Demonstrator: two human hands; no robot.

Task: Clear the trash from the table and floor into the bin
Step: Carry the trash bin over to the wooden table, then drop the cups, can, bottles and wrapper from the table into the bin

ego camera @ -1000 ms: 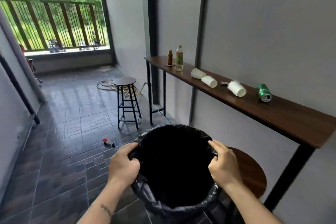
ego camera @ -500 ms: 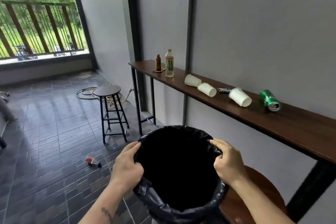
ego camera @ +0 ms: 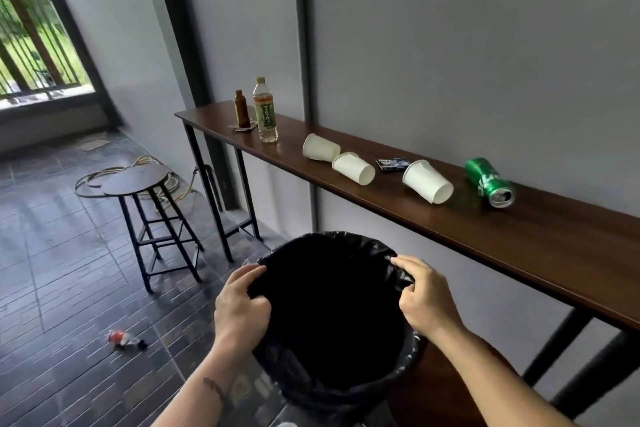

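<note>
A bin lined with a black bag [ego camera: 329,322] is right in front of me. My left hand [ego camera: 240,307] grips the bag's left rim and my right hand [ego camera: 427,295] grips its right rim. On the long wooden table [ego camera: 519,246] lie three white paper cups on their sides [ego camera: 320,147] [ego camera: 353,168] [ego camera: 427,181], a green can [ego camera: 489,182], and a small dark packet [ego camera: 393,163]. A tea bottle [ego camera: 265,111] and a small brown bottle [ego camera: 241,109] stand upright at the far end. A crushed bottle [ego camera: 123,339] lies on the floor to the left.
A round stool [ego camera: 136,178] stands on the tiled floor left of the table, with a coiled hose [ego camera: 104,177] behind it. Another round wooden seat [ego camera: 450,388] sits under my right arm. A railing [ego camera: 20,45] closes the far left opening.
The view has swung right and closer to the table. Both hands keep their hold on the bag's rim, and the bin has stayed between them.
</note>
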